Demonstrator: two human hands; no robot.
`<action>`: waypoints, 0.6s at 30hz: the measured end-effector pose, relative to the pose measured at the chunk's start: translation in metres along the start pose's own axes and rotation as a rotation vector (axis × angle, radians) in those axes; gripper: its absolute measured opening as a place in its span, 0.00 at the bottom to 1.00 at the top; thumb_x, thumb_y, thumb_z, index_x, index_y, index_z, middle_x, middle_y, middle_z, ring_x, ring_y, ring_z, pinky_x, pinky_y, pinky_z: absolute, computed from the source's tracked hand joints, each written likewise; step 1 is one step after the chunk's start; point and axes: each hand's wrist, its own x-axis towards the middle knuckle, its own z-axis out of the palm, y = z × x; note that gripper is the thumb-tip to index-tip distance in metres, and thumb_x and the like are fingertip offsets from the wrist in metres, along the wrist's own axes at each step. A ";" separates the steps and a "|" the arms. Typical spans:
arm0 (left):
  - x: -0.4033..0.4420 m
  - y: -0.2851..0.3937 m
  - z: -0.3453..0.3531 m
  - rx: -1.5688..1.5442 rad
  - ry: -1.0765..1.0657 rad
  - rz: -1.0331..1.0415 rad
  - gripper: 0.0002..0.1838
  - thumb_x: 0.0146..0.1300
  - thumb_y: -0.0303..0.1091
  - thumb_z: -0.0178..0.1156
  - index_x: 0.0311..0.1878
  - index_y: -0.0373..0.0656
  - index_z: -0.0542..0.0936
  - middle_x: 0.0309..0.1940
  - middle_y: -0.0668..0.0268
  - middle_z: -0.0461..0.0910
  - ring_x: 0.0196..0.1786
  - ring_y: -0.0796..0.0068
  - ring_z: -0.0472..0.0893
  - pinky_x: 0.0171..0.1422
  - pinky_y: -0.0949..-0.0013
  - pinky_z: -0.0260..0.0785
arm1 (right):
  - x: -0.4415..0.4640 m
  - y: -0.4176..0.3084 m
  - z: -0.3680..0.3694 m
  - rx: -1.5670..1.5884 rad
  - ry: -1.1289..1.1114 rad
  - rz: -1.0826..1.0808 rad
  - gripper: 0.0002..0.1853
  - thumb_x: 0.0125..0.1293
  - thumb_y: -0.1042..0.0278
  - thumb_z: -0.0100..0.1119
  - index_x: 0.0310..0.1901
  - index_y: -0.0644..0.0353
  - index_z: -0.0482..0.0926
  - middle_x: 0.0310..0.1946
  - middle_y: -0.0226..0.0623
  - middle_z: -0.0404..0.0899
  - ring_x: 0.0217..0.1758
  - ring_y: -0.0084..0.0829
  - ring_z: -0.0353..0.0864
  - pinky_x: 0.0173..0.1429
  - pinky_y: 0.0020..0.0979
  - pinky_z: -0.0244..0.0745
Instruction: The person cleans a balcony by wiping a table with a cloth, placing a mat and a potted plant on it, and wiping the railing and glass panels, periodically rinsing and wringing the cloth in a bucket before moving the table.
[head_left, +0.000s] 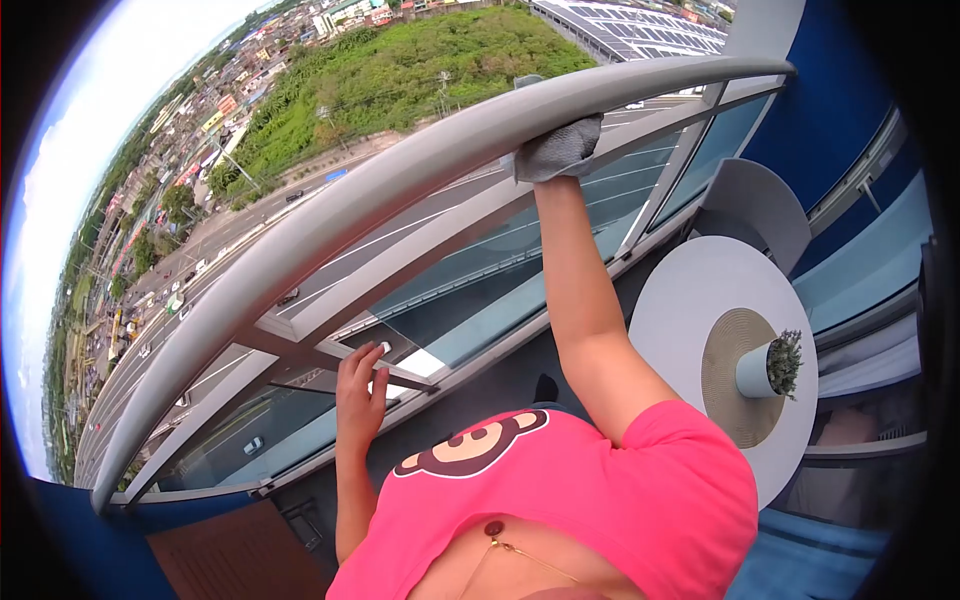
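Note:
A grey cloth (pixel 562 150) lies against the underside and near face of the curved metal handrail (pixel 400 150). My right hand (pixel 556 184) presses it there with the arm stretched out. The cloth wraps over the fingers, so only the wrist end shows. Lower down on the left, my left hand (pixel 360 394) is held in front of the railing's lower bar with fingers extended and thumb apart. Nothing is in it. I cannot tell whether its fingertips touch the bar.
To the right stands a round white table (pixel 670 300) bearing a woven mat (pixel 722 370) and a potted plant (pixel 765 375). A grey chair (pixel 755 210) is behind it. A brown slatted surface (pixel 235 555) lies at lower left. Glass panels (pixel 500 265) fill the railing, with a road far below.

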 end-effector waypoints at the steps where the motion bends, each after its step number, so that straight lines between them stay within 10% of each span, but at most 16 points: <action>1: -0.009 -0.001 -0.012 0.018 0.039 -0.018 0.13 0.62 0.29 0.54 0.50 0.39 0.76 0.51 0.56 0.73 0.53 0.55 0.73 0.58 0.62 0.64 | -0.021 0.018 0.013 -0.020 0.026 0.038 0.25 0.63 0.38 0.42 0.37 0.54 0.73 0.30 0.39 0.76 0.35 0.39 0.77 0.44 0.43 0.75; 4: -0.023 -0.014 -0.034 0.059 0.110 0.018 0.13 0.62 0.28 0.54 0.49 0.38 0.76 0.50 0.56 0.74 0.53 0.56 0.73 0.57 0.63 0.64 | -0.036 0.093 0.028 0.113 0.393 0.127 0.34 0.58 0.27 0.35 0.38 0.54 0.73 0.31 0.35 0.76 0.36 0.35 0.76 0.45 0.39 0.74; 5: -0.024 -0.017 -0.036 0.035 0.123 0.031 0.13 0.62 0.28 0.54 0.49 0.38 0.76 0.50 0.56 0.74 0.53 0.56 0.73 0.58 0.63 0.64 | -0.071 0.102 0.030 0.205 0.046 0.188 0.41 0.55 0.19 0.28 0.38 0.53 0.72 0.31 0.33 0.74 0.36 0.33 0.75 0.45 0.37 0.73; 11: -0.012 -0.027 -0.026 -0.051 0.169 0.067 0.17 0.64 0.26 0.50 0.57 0.40 0.71 0.54 0.57 0.73 0.56 0.60 0.73 0.60 0.66 0.61 | -0.156 0.197 0.032 0.345 0.134 0.418 0.37 0.63 0.28 0.32 0.51 0.57 0.71 0.43 0.37 0.76 0.45 0.32 0.76 0.53 0.34 0.71; 14: -0.009 -0.061 0.008 -0.870 0.267 -0.104 0.20 0.68 0.31 0.46 0.62 0.40 0.65 0.55 0.57 0.72 0.57 0.62 0.72 0.62 0.66 0.60 | -0.218 0.203 0.032 -0.329 -0.077 0.637 0.37 0.68 0.34 0.30 0.57 0.64 0.67 0.48 0.43 0.75 0.48 0.33 0.76 0.56 0.34 0.71; 15: -0.012 -0.048 0.004 -1.176 0.327 -0.364 0.22 0.71 0.38 0.42 0.64 0.39 0.62 0.56 0.59 0.72 0.58 0.66 0.71 0.64 0.67 0.59 | -0.228 0.195 0.035 -0.198 -0.108 0.719 0.36 0.69 0.37 0.30 0.58 0.66 0.66 0.50 0.45 0.74 0.49 0.34 0.76 0.57 0.33 0.71; 18: -0.009 -0.041 -0.007 -1.896 0.071 -0.291 0.24 0.71 0.44 0.40 0.62 0.38 0.64 0.54 0.62 0.72 0.59 0.70 0.71 0.62 0.68 0.62 | -0.243 0.166 0.032 -0.208 -0.312 0.699 0.32 0.71 0.45 0.29 0.60 0.69 0.63 0.53 0.48 0.72 0.51 0.36 0.76 0.58 0.33 0.71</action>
